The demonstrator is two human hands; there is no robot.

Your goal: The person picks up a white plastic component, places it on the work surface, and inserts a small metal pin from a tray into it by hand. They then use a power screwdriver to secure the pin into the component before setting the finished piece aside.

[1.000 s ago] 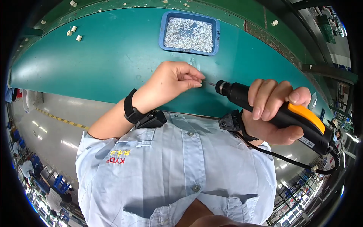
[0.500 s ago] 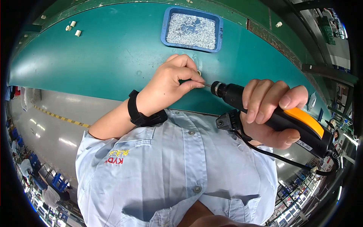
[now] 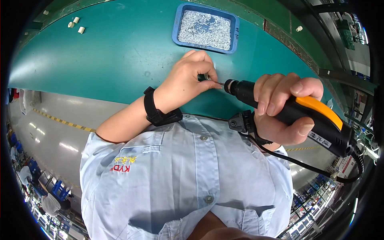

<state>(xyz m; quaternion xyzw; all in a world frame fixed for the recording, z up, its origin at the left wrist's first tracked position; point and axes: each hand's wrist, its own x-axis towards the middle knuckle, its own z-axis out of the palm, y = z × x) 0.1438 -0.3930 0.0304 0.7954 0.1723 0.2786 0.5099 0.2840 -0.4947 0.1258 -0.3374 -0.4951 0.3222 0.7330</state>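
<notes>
My right hand [image 3: 285, 106] is wrapped around a black electric screwdriver [image 3: 276, 105] with an orange lever, its bit pointing left. Thumb and fingers of my left hand [image 3: 193, 74] are closed at the bit's tip [image 3: 220, 83]. A small pale part [image 3: 207, 77] shows between those fingers, mostly hidden by them; any screw at the tip is too small to make out. Beyond my hands on the green table [image 3: 120, 60] stands a blue tray [image 3: 176, 30] holding many small silvery pieces, probably screws.
Several short white cylinders [image 3: 81, 30] lie at the far left of the table. Another white piece [image 3: 299, 29] sits on the green ledge at the far right. A black cable [image 3: 296, 163] loops from the screwdriver's rear past my right wrist.
The screwdriver and my right hand have shifted slightly up. My left hand has moved a little right, its fingers still pinched at the bit's tip.
</notes>
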